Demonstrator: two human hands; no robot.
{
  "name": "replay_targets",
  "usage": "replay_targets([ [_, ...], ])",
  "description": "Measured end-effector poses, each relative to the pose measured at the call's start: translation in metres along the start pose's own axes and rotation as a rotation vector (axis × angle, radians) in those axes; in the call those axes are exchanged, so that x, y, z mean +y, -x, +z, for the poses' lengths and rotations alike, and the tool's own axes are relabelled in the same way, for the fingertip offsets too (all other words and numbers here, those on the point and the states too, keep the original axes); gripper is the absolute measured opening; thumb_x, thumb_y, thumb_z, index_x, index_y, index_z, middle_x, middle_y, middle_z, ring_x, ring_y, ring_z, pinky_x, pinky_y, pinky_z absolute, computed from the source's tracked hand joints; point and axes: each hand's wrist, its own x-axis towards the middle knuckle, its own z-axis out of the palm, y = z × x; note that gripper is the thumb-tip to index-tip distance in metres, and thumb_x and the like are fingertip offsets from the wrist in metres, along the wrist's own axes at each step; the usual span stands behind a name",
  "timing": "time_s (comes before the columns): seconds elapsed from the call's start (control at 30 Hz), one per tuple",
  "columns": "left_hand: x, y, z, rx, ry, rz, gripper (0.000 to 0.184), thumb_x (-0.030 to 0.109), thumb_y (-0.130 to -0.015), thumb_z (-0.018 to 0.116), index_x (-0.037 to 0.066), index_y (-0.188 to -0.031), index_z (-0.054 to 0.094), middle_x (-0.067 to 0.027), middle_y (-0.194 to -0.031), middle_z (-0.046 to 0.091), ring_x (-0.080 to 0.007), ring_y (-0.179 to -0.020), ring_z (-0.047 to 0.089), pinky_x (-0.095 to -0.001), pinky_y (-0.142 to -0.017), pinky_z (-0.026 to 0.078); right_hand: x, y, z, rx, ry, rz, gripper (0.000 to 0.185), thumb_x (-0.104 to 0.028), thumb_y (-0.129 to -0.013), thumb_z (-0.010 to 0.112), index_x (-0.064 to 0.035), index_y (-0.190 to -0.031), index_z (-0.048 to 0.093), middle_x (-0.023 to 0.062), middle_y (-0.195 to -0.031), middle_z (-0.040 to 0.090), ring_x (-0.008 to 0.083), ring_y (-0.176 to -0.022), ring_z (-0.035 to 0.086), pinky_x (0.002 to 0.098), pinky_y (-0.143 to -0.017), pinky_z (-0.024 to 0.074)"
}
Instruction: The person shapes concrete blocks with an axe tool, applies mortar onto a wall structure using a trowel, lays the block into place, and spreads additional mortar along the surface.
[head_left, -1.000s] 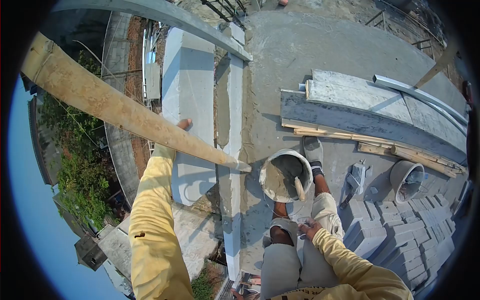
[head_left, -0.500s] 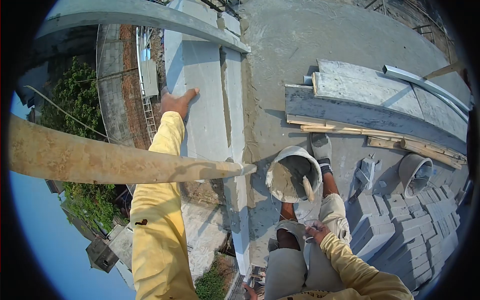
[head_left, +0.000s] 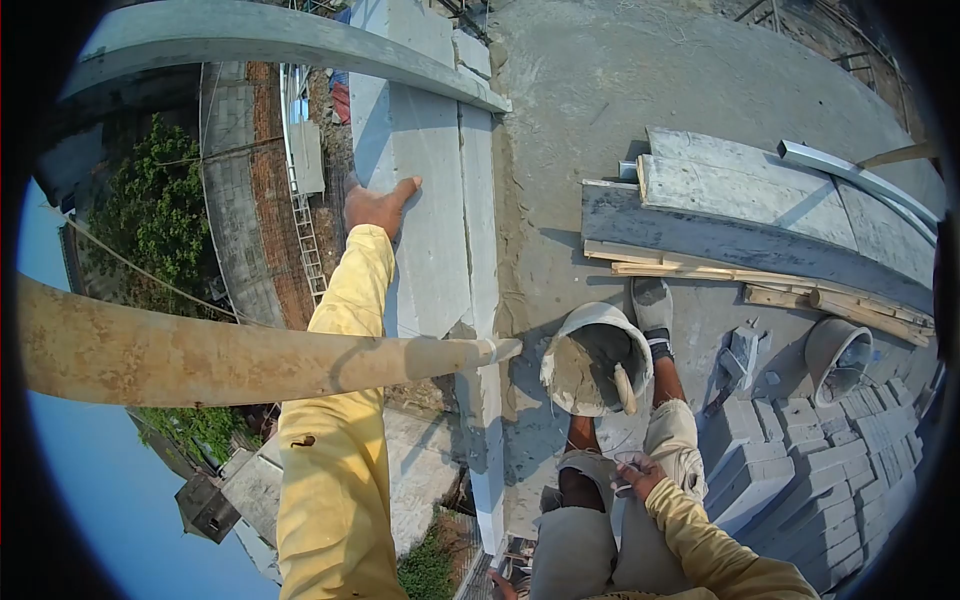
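Note:
My left hand (head_left: 378, 208) reaches past the pole and grips the outer edge of a large pale concrete block (head_left: 428, 230); the thumb lies across its top and the other fingers go over the far side, out of sight. The block lies along a narrower pale strip (head_left: 482, 220), with a thin line between them. Close to my knees, my right hand (head_left: 640, 474) is closed around something small and greyish that I cannot make out. In front of it stands a bucket (head_left: 553, 372) of wet mortar, with a trowel's wooden handle (head_left: 625, 388) leaning out.
A rusty pole (head_left: 230, 350) crosses over my left arm, and a concrete beam (head_left: 290, 45) spans the top. Beyond the wall is a drop to roofs and trees. Boards (head_left: 750, 190), a second bucket (head_left: 822, 372) and stacked blocks (head_left: 800, 480) are on the right.
The block under my left hand has shifted right, narrowing the gap beside the strip. My left hand moved along with it. The view has shifted slightly; my right hand stays near my knees.

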Motion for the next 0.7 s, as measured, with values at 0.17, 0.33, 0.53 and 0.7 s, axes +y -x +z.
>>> replay_targets([
  [0.17,0.013,0.006,0.001,0.009,-0.001,0.013,0.094,0.044,-0.057,0.081,-0.016,-0.118,0.043,-0.0323,-0.112,0.056,-0.0410,-0.105,0.057,-0.0389,-0.093,0.043,-0.073,0.040,0.009,-0.075,-0.179,0.117,0.032,-0.023,-0.087,0.066,0.0030,-0.104,0.056,0.0114,-0.092,0.067,0.0155,-0.074,0.067,0.0268,-0.063,0.0534],
  [0.33,0.011,0.005,0.005,-0.006,0.023,0.017,0.092,0.043,-0.057,0.081,-0.016,-0.117,0.043,-0.0316,-0.111,0.057,-0.0408,-0.103,0.057,-0.0391,-0.092,0.044,-0.085,0.045,0.011,-0.090,-0.210,0.133,0.024,-0.021,-0.088,0.065,-0.0002,-0.100,0.057,0.0091,-0.089,0.067,0.0140,-0.070,0.066,0.0259,-0.059,0.0536],
  [0.53,0.013,0.004,0.004,-0.041,-0.018,0.010,0.099,0.043,-0.059,0.079,-0.019,-0.123,0.037,-0.0307,-0.112,0.056,-0.0381,-0.104,0.057,-0.0369,-0.092,0.045,-0.073,0.038,0.010,-0.083,-0.200,0.121,0.028,-0.025,-0.088,0.065,-0.0004,-0.099,0.058,0.0087,-0.087,0.066,0.0131,-0.070,0.064,0.0257,-0.061,0.0531],
  [0.7,0.016,0.006,0.005,-0.016,-0.042,-0.010,0.097,0.042,-0.059,0.080,-0.019,-0.122,0.037,-0.0305,-0.111,0.056,-0.0371,-0.100,0.059,-0.0365,-0.089,0.047,-0.039,0.017,0.004,-0.048,-0.087,0.068,0.029,-0.027,-0.086,0.066,-0.0005,-0.096,0.061,0.0089,-0.087,0.066,0.0121,-0.072,0.063,0.0260,-0.063,0.0525],
])
